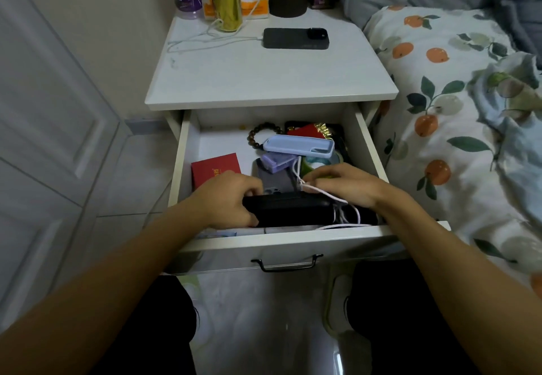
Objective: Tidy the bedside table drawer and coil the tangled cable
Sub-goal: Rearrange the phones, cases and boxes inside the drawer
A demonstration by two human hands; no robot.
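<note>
White drawer [187, 151] pulled open, both my hands inside it.
My left hand [225, 198] curls round a black case [289, 209] lying long-axis left to right at the front; my right hand [346, 185], palm down, pinches the pale tangled cable [325, 194] beside it.

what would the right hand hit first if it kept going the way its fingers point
The right hand points leftward across the open drawer, fingers at the white cable. Going straight on, it would probably meet the grey phone case first, though depth is hard to judge.
</note>
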